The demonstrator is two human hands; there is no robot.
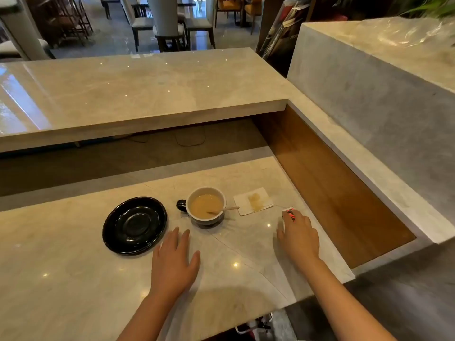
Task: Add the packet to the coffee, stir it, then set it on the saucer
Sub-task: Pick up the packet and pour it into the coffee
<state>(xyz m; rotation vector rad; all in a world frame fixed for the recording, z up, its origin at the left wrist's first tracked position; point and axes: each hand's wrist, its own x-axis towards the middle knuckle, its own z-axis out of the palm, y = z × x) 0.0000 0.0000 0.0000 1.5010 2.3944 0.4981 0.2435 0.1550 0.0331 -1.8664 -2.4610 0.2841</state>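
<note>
left hand (172, 257): your palm flat on counter (73, 279), fingers spread, holding nothing
right hand (299, 236): your fingers laid over packet (290, 214); grip unclear
cup (206, 205): between your hands, stirrer (225, 209) inside
saucer (134, 225): left of left hand, bare

No readable text, brand or number is found anywhere. Red and black print is seen on the white packet (289, 213) under the right hand (298, 235), but it is too small and blurred to be read

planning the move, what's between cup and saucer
Nothing: in the head view only bare counter separates the cup and saucer; they stand apart.
</note>
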